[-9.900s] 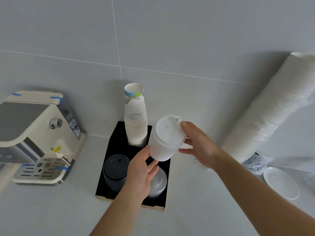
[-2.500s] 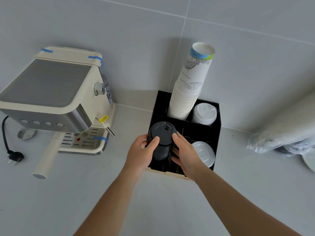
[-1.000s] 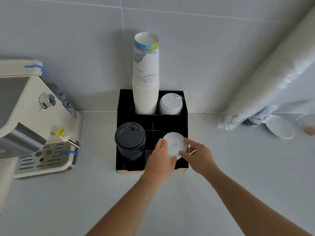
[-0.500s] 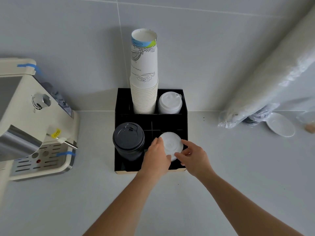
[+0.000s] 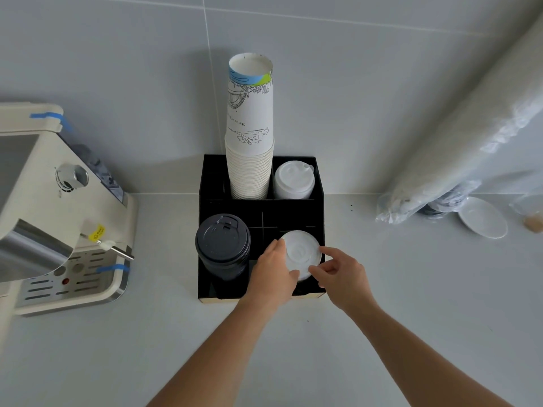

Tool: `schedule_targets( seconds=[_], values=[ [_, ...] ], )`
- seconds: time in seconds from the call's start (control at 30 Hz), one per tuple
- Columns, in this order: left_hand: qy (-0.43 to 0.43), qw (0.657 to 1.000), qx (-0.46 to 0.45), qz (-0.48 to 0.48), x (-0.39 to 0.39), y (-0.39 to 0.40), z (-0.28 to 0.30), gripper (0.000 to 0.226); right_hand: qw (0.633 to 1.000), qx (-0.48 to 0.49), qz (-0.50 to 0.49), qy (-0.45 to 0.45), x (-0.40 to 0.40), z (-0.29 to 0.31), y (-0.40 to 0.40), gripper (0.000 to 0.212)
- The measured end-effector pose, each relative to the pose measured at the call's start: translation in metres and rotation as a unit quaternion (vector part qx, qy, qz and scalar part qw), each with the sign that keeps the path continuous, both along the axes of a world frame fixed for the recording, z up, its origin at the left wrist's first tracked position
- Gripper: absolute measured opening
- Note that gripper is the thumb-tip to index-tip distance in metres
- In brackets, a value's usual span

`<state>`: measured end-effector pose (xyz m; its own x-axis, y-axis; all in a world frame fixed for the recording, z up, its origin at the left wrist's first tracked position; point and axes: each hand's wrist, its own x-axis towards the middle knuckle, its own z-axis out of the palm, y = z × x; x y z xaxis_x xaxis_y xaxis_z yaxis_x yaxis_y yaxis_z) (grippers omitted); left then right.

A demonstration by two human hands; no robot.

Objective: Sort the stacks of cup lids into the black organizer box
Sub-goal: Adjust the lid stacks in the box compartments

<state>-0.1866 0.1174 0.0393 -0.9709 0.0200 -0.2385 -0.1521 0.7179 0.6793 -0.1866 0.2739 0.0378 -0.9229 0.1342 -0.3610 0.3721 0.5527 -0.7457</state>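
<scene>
Both hands were at the front right compartment of the black organizer box (image 5: 261, 186), which stood on the pale counter (image 5: 411, 304) against the grey tiled wall (image 5: 117, 69). The left hand (image 5: 274, 273) cupped the near left edge of the stack of clear flat lids (image 5: 299, 252), its fingers curled against the rim, while the right hand (image 5: 342, 274) pinched the stack's right edge between thumb and fingertips; together they gripped the stack, which sat in that compartment with its top lid level with the box's upper edge. How deep the stack reached could not be told, since the hands and the box wall hid its lower part. In the front left compartment a stack of black sip lids (image 5: 223, 246) stood upright and rose above the box wall. At the back, a tall stack of printed paper cups (image 5: 249, 136) stood mouth-down in the middle compartment, and just beside it on the right sat a stack of white domed lids (image 5: 293, 180). To the left of the box stood a cream espresso machine (image 5: 58, 215) with strips of blue tape on it. Well to the right, a long plastic-wrapped sleeve of white cups (image 5: 470, 127) leaned against the wall, with a small white saucer (image 5: 483, 218) on the counter near its foot.
</scene>
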Motion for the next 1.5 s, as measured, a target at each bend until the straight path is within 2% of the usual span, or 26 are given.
schedule_targets(
  seconds=[0.17,0.33,0.73,1.0,1.2,1.4,1.5],
  values=[
    [-0.011,1.000,0.009,-0.009,0.004,0.001,0.002,0.064,1.000,0.003,0.002,0.007,-0.002,0.005,0.004,0.044],
    [-0.015,1.000,0.021,-0.006,0.009,-0.002,0.013,0.072,0.999,0.017,0.008,0.032,-0.011,0.016,0.013,0.041],
    [0.067,0.996,0.059,0.014,-0.016,0.004,0.045,0.059,0.985,0.078,0.062,0.138,-0.081,0.070,0.004,0.026],
    [0.074,0.994,0.018,0.081,-0.065,0.020,0.054,0.055,0.978,0.126,0.118,0.119,-0.126,0.080,-0.008,0.043],
    [0.103,0.988,-0.010,0.114,-0.090,0.020,0.050,0.049,0.959,0.188,0.184,0.105,-0.156,0.075,-0.013,0.058],
    [0.111,0.990,-0.026,0.084,-0.090,0.024,0.043,0.045,0.951,0.193,0.234,0.066,-0.172,0.071,-0.015,0.068],
    [0.091,0.992,-0.036,0.075,-0.088,0.025,0.041,0.056,0.947,0.199,0.245,0.061,-0.175,0.070,-0.009,0.072]
  ],
)
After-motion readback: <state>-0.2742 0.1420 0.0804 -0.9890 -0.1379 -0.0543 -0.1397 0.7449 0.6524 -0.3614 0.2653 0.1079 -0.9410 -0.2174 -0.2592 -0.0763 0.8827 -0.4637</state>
